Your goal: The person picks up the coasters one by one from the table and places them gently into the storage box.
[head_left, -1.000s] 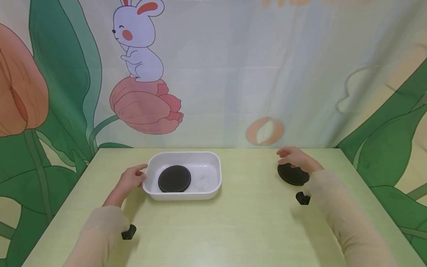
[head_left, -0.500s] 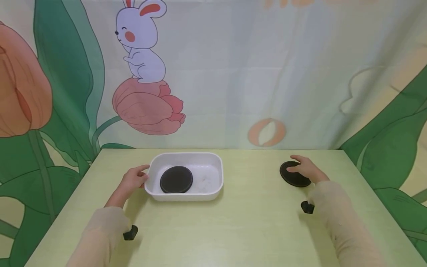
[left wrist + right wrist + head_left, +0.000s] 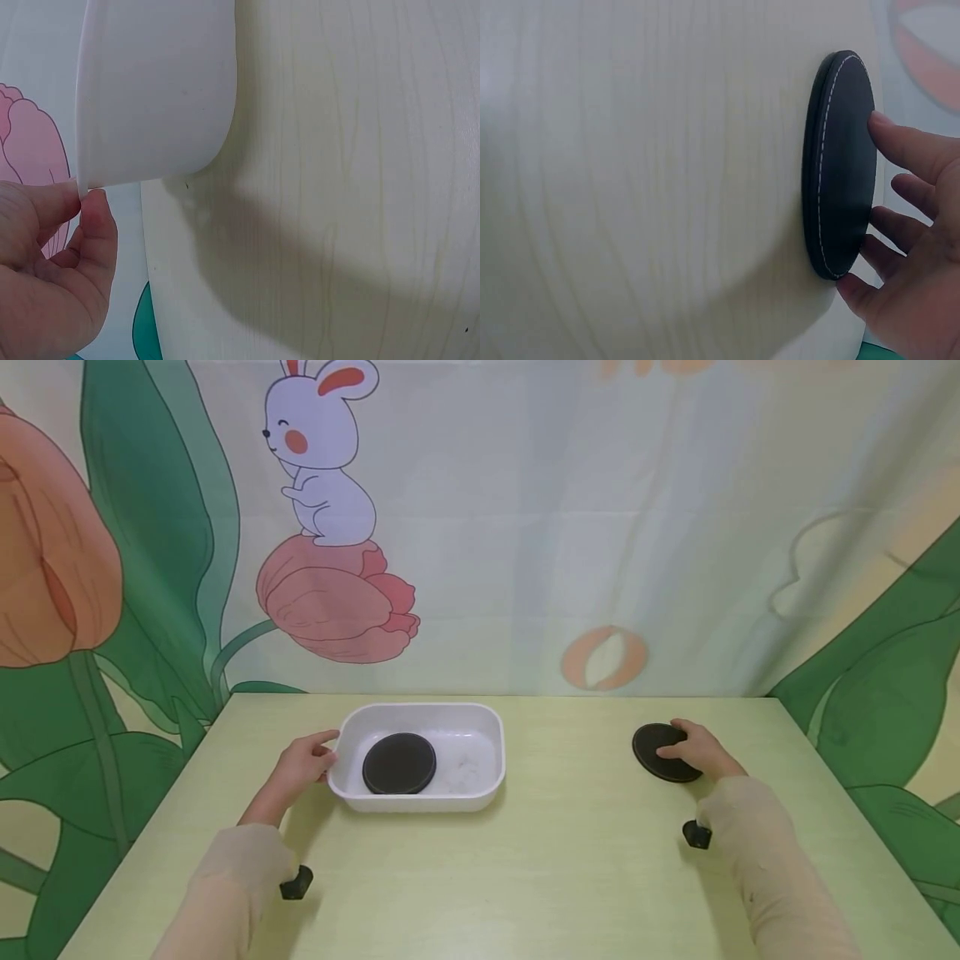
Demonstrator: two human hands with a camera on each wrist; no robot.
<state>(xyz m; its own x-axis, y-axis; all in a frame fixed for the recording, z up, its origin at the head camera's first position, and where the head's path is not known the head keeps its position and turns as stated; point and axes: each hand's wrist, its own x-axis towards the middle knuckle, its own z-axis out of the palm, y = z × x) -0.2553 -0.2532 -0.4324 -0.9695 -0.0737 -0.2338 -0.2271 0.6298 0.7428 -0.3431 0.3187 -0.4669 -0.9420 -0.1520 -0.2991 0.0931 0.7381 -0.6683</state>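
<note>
A white rectangular dish [image 3: 468,803] with rounded corners stands on the table at left of centre. Inside it lies a round black coaster [image 3: 400,763]. My left hand [image 3: 301,760] pinches the dish's left rim between thumb and fingers, as the left wrist view shows up close. To the right, another round black coaster [image 3: 847,165] with white stitching along its edge lies flat on the table. My right hand [image 3: 697,748] is at its right side, thumb over the top face and several fingertips at the edge, fingers spread and slightly bent.
The pale wood-grain table [image 3: 480,885] ends at the back against a printed curtain [image 3: 465,527] with a rabbit and tulips. Black camera mounts [image 3: 296,883] hang below both wrists, just over the table.
My right hand has come down and moved right, from above the right coaster to its edge. My left hand stays on the dish. The whole head view has shifted slightly.
</note>
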